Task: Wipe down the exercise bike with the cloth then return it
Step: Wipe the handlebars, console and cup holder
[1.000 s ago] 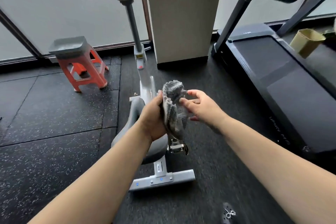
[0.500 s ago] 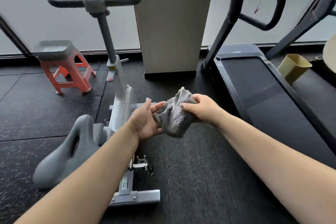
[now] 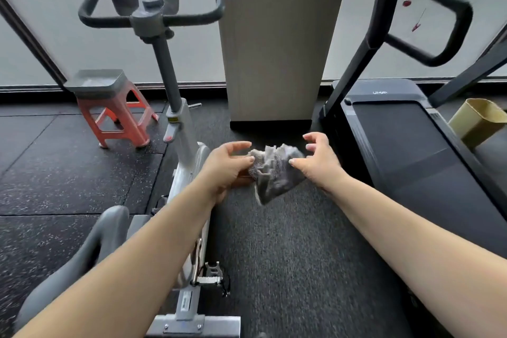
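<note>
head view: cloth [image 3: 274, 173] bunched in mid-air between both hands, right of exercise bike [image 3: 181, 145]
left hand [image 3: 225, 167]: fingers pinch cloth edge
right hand [image 3: 318, 159]: half a second ago gripping, now fingers splayed, thumb touching cloth
meaning: likely unfolding it to wipe

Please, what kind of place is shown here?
Probably a small home gym or exercise room. An exercise bike stands on the left, a treadmill on the right, and the floor is dark rubber gym matting.
</note>
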A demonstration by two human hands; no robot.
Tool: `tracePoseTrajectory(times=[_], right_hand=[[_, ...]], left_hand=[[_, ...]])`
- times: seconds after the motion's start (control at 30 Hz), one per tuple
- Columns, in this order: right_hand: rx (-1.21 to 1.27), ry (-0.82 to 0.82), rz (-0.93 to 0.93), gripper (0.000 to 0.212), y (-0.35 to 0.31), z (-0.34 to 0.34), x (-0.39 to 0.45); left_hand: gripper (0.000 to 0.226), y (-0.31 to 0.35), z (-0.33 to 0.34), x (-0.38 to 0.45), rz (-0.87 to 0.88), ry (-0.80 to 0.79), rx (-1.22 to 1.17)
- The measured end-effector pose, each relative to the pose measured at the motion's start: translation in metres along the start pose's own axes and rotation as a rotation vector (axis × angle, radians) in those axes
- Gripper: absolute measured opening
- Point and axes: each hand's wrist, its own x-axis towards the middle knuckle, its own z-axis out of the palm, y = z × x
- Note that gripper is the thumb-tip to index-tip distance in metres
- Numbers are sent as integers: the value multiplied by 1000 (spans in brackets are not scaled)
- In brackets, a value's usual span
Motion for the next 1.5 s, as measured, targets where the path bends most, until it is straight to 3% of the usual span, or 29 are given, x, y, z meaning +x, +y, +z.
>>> tracePoseTrajectory(times=[0.17,0.27,0.4,0.43,0.5,0.63,0.73,0.87,0.93,1.03,1.13,1.23,1.3,1.37,1.5], right_hand=[[144,-51,74,15,-17,18,43],[130,-150,61,35,-22,21,66],[81,-447,0,96,-30,20,101],[132,-530,-33,94,-32,21,113],[287,-616,-55,60,-45,26,131],[559,-586,2,28,-68,33,169],[547,-576,-15,8,-87,32,204],[551,-612,-8,7,-103,29,250],[561,-621,13,11,-110,33,267],[550,-540,-51,19,-121,41,289],[480,-444,-209,46,-132,47,315],[445,-543,-330,65,-151,57,340],[377,-558,-389,59,-167,69,355],[205,-467,-455,53,-181,82,371],[12,-324,-593,27,-211,99,395]], left_hand=[[36,41,-7,46,222,25,423],[36,68,-11,66,259,-28,488],[36,111,-20,88,239,-133,352],[35,121,-24,96,223,-151,289],[35,137,-33,117,194,-143,144],[20,139,-46,164,62,66,-56],[26,122,-41,188,-125,175,-85],[42,113,-35,210,-181,199,18],[51,117,-35,220,-96,207,82],[62,129,-40,230,119,352,127],[47,146,-56,241,300,435,214],[40,159,-80,261,403,512,381],[44,168,-97,276,456,550,499],[44,178,-111,289,504,587,639],[28,208,-141,315,582,688,858]])
